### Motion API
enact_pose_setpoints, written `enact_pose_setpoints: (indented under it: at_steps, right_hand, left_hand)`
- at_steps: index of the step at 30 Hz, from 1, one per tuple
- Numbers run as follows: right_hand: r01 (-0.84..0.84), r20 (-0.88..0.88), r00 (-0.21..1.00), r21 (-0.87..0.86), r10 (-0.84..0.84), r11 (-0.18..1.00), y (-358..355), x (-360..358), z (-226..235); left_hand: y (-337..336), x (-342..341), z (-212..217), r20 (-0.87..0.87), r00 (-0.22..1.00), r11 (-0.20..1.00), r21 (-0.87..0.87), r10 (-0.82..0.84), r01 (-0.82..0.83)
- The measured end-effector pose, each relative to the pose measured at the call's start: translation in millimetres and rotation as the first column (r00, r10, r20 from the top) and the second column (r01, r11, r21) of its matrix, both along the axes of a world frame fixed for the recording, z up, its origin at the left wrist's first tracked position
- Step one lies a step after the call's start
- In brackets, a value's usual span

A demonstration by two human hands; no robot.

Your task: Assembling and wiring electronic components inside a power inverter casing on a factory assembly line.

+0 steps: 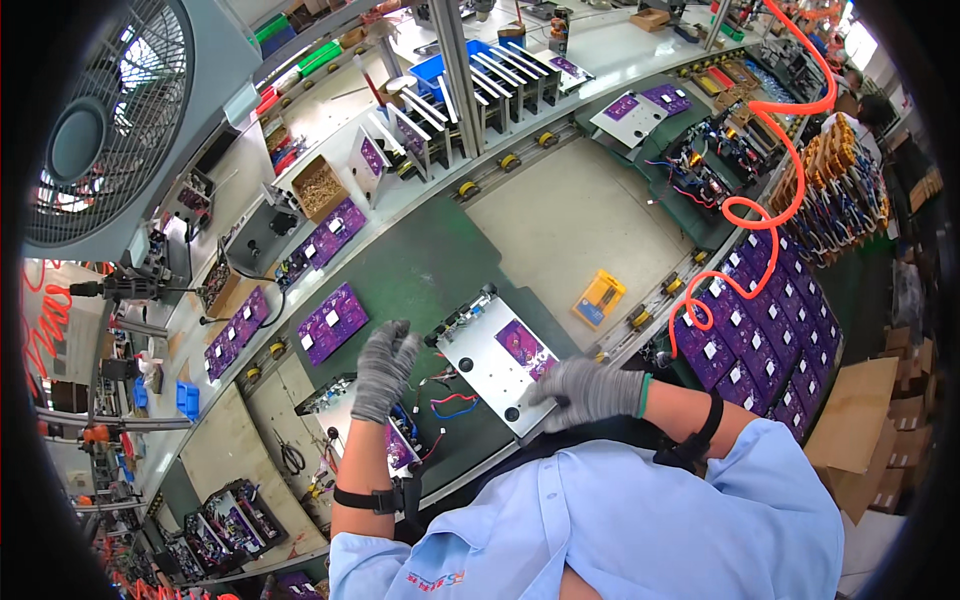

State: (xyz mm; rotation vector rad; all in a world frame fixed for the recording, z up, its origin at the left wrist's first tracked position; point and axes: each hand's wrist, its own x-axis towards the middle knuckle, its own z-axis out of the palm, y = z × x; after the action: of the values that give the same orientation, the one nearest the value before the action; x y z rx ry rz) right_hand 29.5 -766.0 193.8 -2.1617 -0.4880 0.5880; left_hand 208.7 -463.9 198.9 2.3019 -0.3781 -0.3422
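Note:
Both my hands wear grey knit gloves. A white metal panel (485,375) lies tilted on the green work mat, with a purple circuit board (522,345) at its right side and connectors along its upper left edge. My right hand (590,392) holds the panel's right edge, its fingers lying over the surface near the lower corner. My left hand (387,368) is raised left of the panel, fingers stretched upward, with nothing visible in it. Red and blue wires (455,405) lie between the two. Below my left hand, another assembly (400,447) is partly covered by my forearm.
A loose purple board (332,322) lies up-left on the green mat (420,260). A yellow card-like item (599,298) rests on the conveyor to the right. Stacked purple boards (760,320) stand beyond it, beneath a coiled orange hose (752,212). A large fan (100,130) stands upper left.

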Motion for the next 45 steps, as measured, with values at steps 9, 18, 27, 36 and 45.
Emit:
enact_pose_setpoints:
  at_steps: [9,18,27,36,45]
  right_hand:
    - [-0.035,0.071,0.996,-0.186,0.049,0.982,11,-6,-6]
    - [0.546,-0.221,0.821,0.035,-0.526,0.837,-32,23,-44]
    - [0.466,-0.382,0.818,0.005,-0.429,0.885,-35,17,-90]
    - [0.609,-0.305,0.729,-0.12,-0.613,0.784,-19,18,-53]
    - [0.617,-0.078,0.782,-0.049,-0.619,0.786,-9,41,-65]
  left_hand:
    - [-10,-137,13,-0.113,0.991,0.981,-0.188,-0.077,0.054]
    - [-23,-192,-37,0.173,0.942,0.957,0.029,-0.288,0.287]
    - [-27,-205,-61,0.251,0.92,0.947,0.192,-0.3,0.256]
    - [-15,-194,-68,0.322,0.896,0.95,0.156,-0.307,0.27]
    - [-11,-219,-68,0.32,0.931,0.981,-0.025,-0.174,0.192]
